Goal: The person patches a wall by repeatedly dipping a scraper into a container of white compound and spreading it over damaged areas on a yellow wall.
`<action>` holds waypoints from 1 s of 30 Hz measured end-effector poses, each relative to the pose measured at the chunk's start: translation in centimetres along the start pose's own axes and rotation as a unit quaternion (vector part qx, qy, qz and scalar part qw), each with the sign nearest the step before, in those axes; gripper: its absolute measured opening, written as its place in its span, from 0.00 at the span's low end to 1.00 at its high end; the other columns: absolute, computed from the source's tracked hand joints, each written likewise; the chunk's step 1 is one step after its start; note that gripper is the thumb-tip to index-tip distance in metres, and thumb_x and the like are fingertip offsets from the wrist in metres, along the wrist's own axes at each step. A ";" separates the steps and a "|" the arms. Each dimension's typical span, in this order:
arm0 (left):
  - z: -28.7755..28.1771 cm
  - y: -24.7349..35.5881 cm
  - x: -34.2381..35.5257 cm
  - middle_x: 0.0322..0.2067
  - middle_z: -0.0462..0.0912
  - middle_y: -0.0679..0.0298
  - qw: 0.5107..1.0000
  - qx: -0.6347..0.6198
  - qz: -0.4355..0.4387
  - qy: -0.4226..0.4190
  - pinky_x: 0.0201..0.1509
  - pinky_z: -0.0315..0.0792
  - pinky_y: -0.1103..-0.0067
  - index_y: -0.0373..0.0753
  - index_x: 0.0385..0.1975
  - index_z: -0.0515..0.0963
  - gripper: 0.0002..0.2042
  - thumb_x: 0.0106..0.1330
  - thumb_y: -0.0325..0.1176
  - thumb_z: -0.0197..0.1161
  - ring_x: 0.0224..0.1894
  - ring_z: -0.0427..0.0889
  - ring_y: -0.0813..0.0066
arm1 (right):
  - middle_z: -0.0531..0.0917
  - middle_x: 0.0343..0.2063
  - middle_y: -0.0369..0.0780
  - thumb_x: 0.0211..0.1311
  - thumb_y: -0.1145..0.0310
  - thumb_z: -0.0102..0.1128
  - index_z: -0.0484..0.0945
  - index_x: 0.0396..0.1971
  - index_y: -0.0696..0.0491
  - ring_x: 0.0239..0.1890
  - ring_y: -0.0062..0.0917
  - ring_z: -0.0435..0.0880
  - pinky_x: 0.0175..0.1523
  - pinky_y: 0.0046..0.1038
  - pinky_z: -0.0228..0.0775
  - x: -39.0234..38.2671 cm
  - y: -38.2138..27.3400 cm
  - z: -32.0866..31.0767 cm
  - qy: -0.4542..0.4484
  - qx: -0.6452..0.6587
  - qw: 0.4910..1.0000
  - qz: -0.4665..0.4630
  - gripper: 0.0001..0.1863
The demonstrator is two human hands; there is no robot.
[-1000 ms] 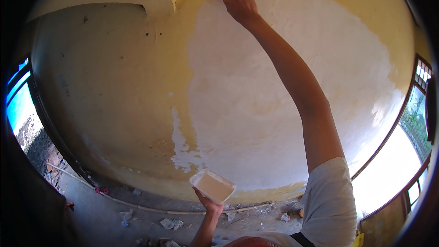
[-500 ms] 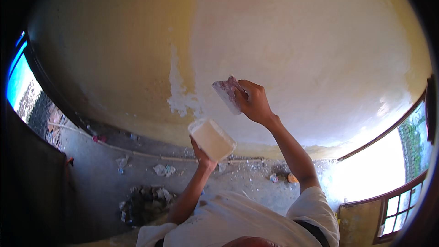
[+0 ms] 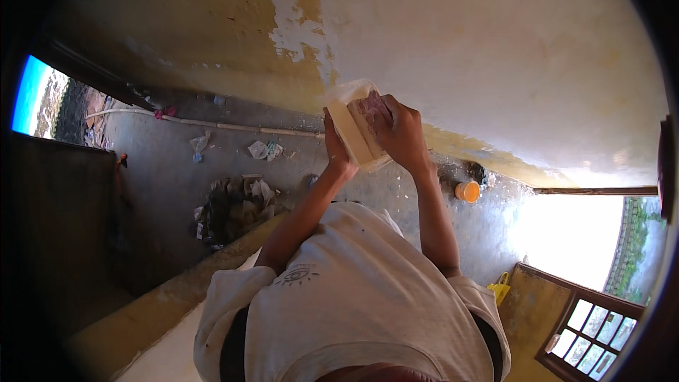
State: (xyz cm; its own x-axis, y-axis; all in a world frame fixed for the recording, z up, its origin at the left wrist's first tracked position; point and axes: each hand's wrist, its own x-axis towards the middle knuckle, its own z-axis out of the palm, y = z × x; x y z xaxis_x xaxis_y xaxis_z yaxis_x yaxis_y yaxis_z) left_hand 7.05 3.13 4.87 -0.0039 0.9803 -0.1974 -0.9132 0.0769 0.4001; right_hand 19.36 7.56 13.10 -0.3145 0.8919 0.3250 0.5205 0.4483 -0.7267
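Observation:
My left hand (image 3: 339, 147) is closed round the side of a whitish rectangular plastic tub (image 3: 348, 90) with cream-coloured paste in it. In my right hand (image 3: 403, 133) is a putty knife (image 3: 366, 112), its wide blade smeared with dried white. The blade is inside the tub, against the paste; its lower edge is hard to make out. Both hands are in front of my chest, close to the wall (image 3: 481, 64). That wall is mostly coated in pale white, with yellow paint showing on the left and a ragged white patch (image 3: 297, 32) near the coating's edge.
A long pole (image 3: 247, 128) lies on the floor along the wall's foot. Plastic scraps (image 3: 266, 150) and a dark rubbish heap (image 3: 237, 211) are at left. An orange bucket (image 3: 467, 192) stands right of my arm, before a bright doorway (image 3: 566, 233). A ledge (image 3: 177, 311) runs at lower left.
My right hand has brought the putty knife down from near the wall into the tub. The tub has come up and is turned more upright. My view has tipped down, showing more floor.

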 end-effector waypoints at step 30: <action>3.2 7.7 3.9 0.67 0.71 0.68 0.971 -0.086 0.222 -0.032 0.71 0.67 0.62 0.53 0.72 0.63 0.33 0.76 0.67 0.41 0.68 0.71 0.64 | 0.84 0.41 0.34 0.76 0.66 0.60 0.76 0.55 0.55 0.40 0.12 0.80 0.50 0.24 0.76 19.4 -14.9 -9.2 0.135 0.451 0.876 -0.106 0.14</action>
State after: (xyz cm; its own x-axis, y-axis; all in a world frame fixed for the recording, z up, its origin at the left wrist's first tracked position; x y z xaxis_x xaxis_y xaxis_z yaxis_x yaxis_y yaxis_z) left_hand 1.30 8.14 10.00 -0.3926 0.9195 0.0185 -0.8815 -0.3820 0.2775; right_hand 12.79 18.74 35.78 -0.0661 0.8302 0.5535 -0.4032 0.4852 -0.7759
